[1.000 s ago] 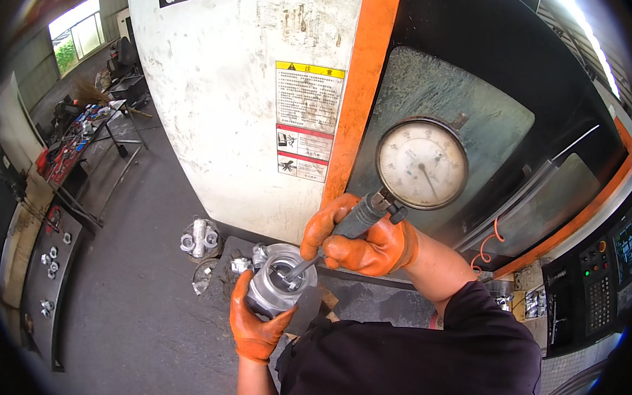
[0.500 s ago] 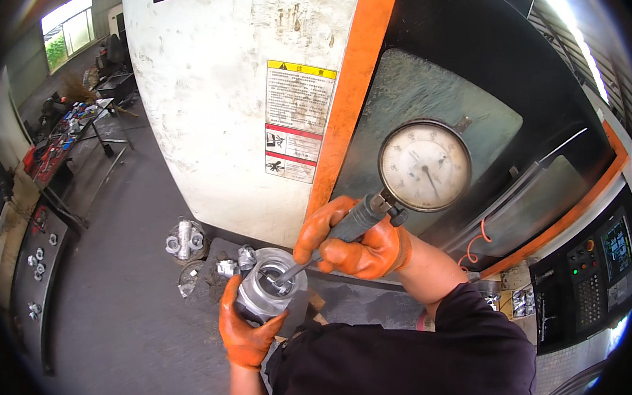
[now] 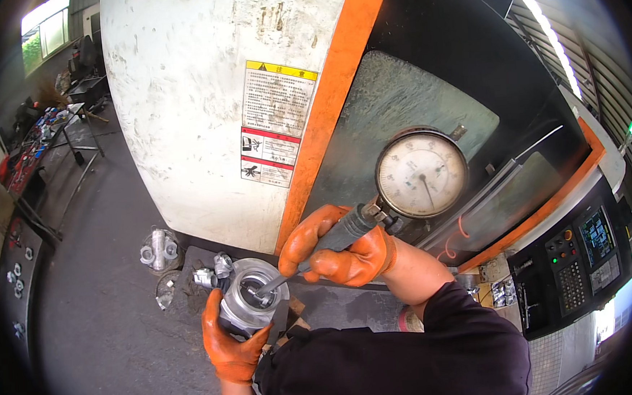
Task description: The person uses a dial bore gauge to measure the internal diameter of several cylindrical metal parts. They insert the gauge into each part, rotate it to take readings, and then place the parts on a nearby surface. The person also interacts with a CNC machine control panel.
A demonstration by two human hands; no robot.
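Your left hand (image 3: 232, 347) grips the metal ring (image 3: 253, 299) from below, low in front of you; your right hand (image 3: 337, 248) is closed around the dial gauge (image 3: 421, 174) handle, probe inside the bore. Hold the ring steady, keep the probe square, and rock it gently while you read the dial

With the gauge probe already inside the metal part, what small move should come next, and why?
Probably rock the dial bore gauge gently. Its probe tip sits inside the bore of the round metal part, which the left hand grips, and the right hand holds the handle at a slant, so the reading may not yet be true.
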